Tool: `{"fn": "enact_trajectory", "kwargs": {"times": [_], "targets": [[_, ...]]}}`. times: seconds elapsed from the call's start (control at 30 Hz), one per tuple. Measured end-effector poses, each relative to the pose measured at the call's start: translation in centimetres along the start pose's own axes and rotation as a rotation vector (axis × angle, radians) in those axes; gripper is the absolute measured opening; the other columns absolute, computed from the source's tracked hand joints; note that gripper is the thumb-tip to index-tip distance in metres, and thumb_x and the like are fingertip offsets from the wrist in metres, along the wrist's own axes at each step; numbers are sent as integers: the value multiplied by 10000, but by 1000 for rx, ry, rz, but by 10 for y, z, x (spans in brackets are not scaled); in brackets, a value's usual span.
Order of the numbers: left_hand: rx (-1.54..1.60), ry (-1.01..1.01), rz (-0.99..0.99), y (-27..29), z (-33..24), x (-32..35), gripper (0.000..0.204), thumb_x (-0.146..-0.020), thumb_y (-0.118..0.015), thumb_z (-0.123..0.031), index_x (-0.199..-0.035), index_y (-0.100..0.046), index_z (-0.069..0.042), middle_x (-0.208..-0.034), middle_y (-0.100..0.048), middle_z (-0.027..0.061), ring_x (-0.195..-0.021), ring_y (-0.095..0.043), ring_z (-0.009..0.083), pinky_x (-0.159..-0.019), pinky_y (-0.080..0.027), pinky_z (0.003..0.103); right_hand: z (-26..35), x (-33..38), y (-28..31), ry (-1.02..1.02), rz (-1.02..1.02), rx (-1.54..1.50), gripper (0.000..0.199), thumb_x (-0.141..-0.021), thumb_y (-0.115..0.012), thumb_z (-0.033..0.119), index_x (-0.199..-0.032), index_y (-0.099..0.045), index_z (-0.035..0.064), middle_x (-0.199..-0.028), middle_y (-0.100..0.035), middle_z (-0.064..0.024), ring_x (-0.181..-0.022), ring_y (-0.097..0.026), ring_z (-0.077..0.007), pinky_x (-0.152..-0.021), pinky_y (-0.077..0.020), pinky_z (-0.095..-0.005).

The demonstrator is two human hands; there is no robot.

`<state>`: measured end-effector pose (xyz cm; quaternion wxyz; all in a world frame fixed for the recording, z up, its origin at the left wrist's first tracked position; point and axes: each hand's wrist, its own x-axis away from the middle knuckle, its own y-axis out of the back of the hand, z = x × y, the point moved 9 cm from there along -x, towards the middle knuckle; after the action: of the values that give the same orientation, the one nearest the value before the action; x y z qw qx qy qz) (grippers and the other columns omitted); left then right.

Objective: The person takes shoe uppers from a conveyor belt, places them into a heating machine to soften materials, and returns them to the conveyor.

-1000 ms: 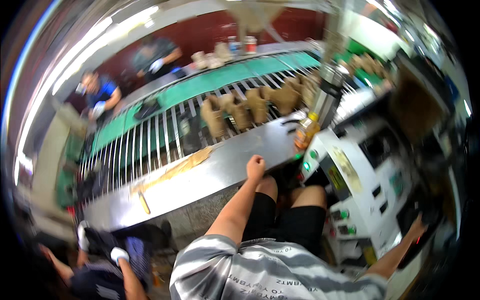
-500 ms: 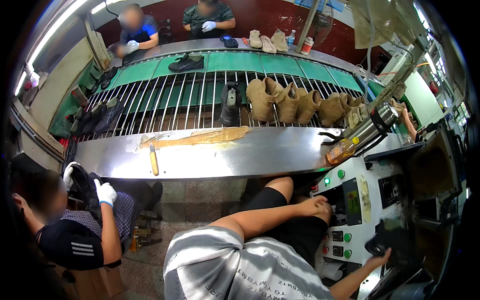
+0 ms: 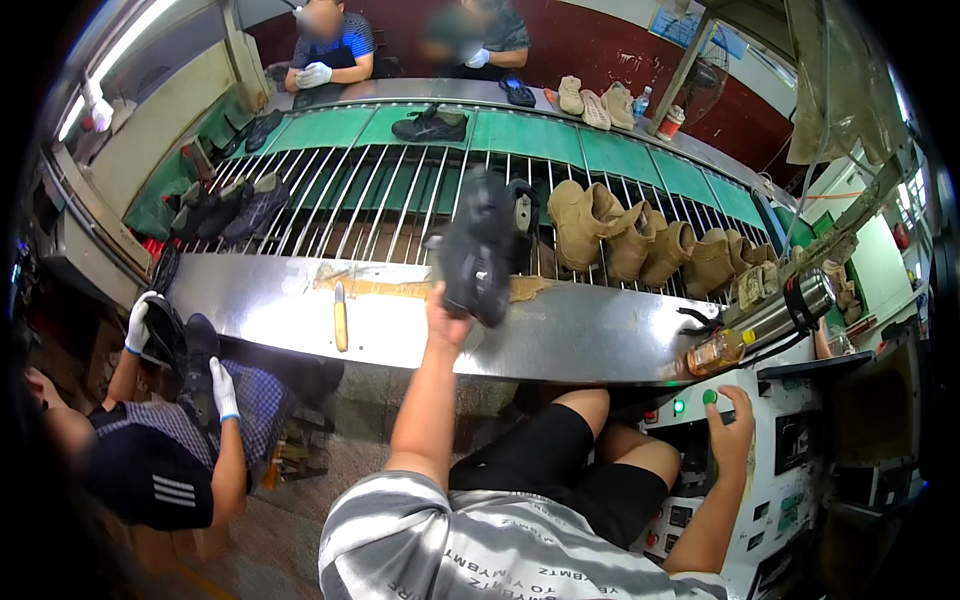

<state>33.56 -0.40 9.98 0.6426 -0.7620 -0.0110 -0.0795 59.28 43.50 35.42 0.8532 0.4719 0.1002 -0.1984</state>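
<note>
We are gripping a black shoe (image 3: 478, 250) in our left hand (image 3: 443, 325), arm stretched over the steel shelf (image 3: 580, 335), lifting it before the roller rack (image 3: 400, 200) of tan boots (image 3: 620, 235), our right hand (image 3: 730, 425) resting half-curled, holding nothing, on the control panel (image 3: 790, 470).

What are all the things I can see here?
Black shoe: one, held up over the steel ledge.
Tan boots: several, on the wire rack, right side.
Dark shoes: a few, on the rack's left end.
Black sneaker: one, on the green belt.
Pale shoes: three, far edge.
Yellow-handled tool: one, on the steel ledge.
Amber bottle: one, lying right.
Steel flask: one, right.
Control panel: white, lower right.
Co-workers: three, one seated left, two across.
Left hand: grips the black shoe.
Right hand: on the panel.
</note>
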Motion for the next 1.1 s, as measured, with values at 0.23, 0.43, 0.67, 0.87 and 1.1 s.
{"fn": "enact_trajectory", "kwargs": {"times": [0.23,0.43,0.67,0.87,1.1], "targets": [[-929,-410,-282,31,-181,-115,428,-841,-670,-185,-1171,-454,-19,-998,-617,136,-767,-665,246,-528,-567,383,-125,31,31,-264,-136,121,216,-794,-649,31,-1002,-612,-12,-1035,-620,-135,-1001,-589,-300,-936,-436,-362],[-1700,-403,-328,-15,-165,-166,623,-710,-750,-280,-1168,-488,51,-1022,-632,218,-933,-634,307,-815,-500,398,-181,46,48,-354,-210,222,185,-818,-632,41,-991,-608,-21,-935,-616,-120,-873,-607,-260,-839,-467,-338],[-2364,-313,-254,-81,-72,-181,596,-761,-695,-312,-1156,-394,19,-1024,-640,308,-979,-626,459,-876,-499,497,-221,37,13,-358,-174,155,98,-863,-631,65,-880,-632,-32,-664,-572,-64,-601,-548,-125,-577,-433,-258],[-2376,-352,-231,-74,-62,-174,614,-756,-666,-319,-1216,-405,-7,-1020,-644,309,-965,-629,463,-856,-501,491,-226,15,8,-333,-167,191,70,-840,-637,51,-843,-632,-19,-667,-575,-77,-560,-519,-154,-539,-402,-288],[-2360,-435,-356,-84,-53,-166,609,-750,-686,-362,-1208,-431,-52,-1016,-650,298,-977,-628,463,-865,-490,502,-215,-19,5,-147,-190,203,48,-766,-663,31,-789,-628,8,-658,-574,-124,-576,-566,-253,-563,-454,-329]]}}
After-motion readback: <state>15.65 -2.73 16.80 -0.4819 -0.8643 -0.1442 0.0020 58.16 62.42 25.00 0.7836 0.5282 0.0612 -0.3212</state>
